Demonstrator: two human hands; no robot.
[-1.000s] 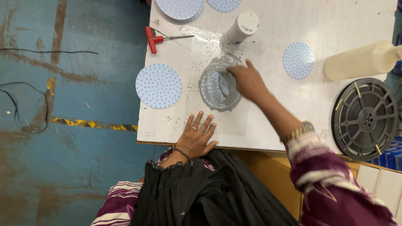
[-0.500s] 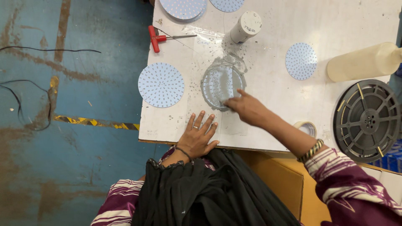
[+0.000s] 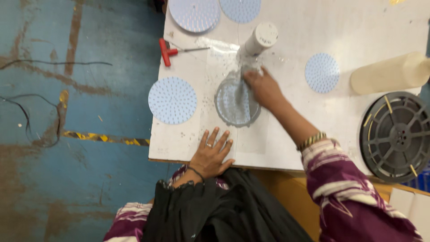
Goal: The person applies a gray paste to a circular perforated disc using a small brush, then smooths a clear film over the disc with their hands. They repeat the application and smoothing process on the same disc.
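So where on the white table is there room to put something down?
The biggest bare patch is the top right, between the white tube and the cream bottle. A smaller strip lies between the left hand and the dotted blue disc. It is crowded around the right hand on the grey disc.

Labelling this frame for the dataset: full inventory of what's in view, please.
Table: 1, white, centre and right.
Perforated discs: 4 loose, pale blue; two at top edge, one left, one right.
Round grey-rimmed disc: 1, table centre, under right hand.
T-handle tool: 1, red grip, upper left.
Cylinder: 1, white, top centre.
Bottle: 1, cream, lying at right.
Reel: 1, dark grey, right edge.
Floor: blue, worn, with cable.
Left hand: flat on table edge, ringed.
Right hand: on the disc's upper rim.
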